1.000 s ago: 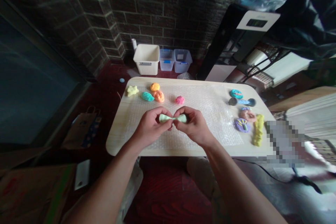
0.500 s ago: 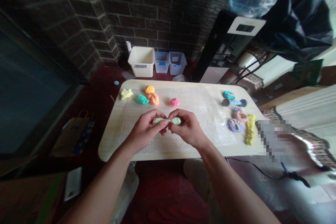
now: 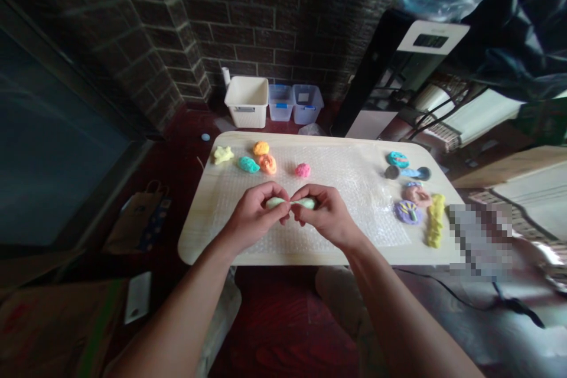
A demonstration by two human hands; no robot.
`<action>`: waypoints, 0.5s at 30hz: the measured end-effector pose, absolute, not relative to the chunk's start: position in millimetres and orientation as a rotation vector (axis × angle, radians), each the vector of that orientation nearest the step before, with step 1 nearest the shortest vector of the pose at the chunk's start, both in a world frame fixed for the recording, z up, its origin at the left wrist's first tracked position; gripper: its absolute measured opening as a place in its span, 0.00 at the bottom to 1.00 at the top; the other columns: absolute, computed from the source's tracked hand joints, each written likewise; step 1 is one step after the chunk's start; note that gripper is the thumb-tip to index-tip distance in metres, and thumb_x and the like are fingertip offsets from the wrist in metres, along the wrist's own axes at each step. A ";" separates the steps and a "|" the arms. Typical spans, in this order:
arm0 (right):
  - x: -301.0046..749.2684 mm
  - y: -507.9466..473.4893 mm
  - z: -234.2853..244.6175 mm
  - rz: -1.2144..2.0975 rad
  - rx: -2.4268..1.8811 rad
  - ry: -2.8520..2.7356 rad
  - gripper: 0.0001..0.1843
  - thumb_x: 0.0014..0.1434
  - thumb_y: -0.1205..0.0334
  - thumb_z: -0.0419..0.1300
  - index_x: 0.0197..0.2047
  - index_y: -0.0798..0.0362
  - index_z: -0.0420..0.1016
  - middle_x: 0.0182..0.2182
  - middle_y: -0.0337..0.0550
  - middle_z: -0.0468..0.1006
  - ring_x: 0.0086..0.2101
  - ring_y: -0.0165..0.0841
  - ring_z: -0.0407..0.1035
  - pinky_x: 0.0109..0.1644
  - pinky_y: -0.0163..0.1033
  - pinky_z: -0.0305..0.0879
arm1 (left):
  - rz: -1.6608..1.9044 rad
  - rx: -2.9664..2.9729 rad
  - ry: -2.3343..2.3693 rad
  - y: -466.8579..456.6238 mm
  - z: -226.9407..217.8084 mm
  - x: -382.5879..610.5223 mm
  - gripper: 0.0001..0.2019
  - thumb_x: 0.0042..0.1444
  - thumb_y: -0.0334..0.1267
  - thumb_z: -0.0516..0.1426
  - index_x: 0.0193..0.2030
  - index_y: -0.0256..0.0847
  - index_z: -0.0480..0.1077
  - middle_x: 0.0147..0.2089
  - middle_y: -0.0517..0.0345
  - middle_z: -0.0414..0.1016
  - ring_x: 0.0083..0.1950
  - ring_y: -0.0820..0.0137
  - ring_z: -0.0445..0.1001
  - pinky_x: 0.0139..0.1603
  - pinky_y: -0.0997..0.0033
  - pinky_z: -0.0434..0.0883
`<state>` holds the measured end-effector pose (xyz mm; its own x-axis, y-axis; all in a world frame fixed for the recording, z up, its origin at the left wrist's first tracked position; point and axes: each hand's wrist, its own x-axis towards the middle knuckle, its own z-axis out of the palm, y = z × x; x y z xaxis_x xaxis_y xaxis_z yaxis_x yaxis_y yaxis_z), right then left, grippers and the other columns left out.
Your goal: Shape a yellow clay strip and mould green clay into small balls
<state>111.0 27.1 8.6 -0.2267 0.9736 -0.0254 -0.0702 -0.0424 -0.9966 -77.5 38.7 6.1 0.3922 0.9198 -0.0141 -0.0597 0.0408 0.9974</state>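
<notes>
While the left hand and right hand both pinch the green clay above the surface, its middle looks thinned between two fuller ends, so shaping seems partway. The pink ball and yellow strip lie apart, apparently already formed.

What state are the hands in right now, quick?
Left hand: closed, pinching pale green material.
Right hand: closed, also pinching pale green material.
</notes>
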 end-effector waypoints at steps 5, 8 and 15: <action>110.7 26.6 9.0 1.427 -1.031 -1.269 0.13 0.52 0.59 0.76 0.35 0.55 0.79 0.21 0.36 0.79 0.22 0.29 0.72 0.27 0.35 0.67 | 0.865 1.225 0.846 38.1 4.2 -76.1 0.14 0.59 0.44 0.67 0.43 0.37 0.72 0.32 0.58 0.79 0.31 0.70 0.78 0.35 0.69 0.76; 109.3 26.2 9.3 1.433 -1.032 -1.250 0.14 0.53 0.60 0.75 0.40 0.54 0.78 0.25 0.38 0.81 0.25 0.31 0.76 0.30 0.37 0.69 | 0.911 1.228 0.876 38.4 5.0 -76.3 0.12 0.58 0.42 0.68 0.41 0.37 0.73 0.31 0.58 0.79 0.31 0.70 0.79 0.36 0.70 0.75; 109.0 27.5 8.6 1.429 -1.051 -1.277 0.14 0.54 0.58 0.74 0.39 0.54 0.79 0.26 0.39 0.81 0.25 0.30 0.73 0.29 0.37 0.68 | 0.982 1.309 0.931 39.4 5.2 -78.7 0.11 0.55 0.39 0.69 0.39 0.38 0.74 0.31 0.59 0.78 0.31 0.70 0.78 0.34 0.72 0.73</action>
<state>109.0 27.5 8.6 -0.2120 0.9771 -0.0187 -0.0911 -0.0388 -0.9951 -78.7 39.4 5.2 0.3248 0.9458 0.0034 -0.0469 0.0125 0.9988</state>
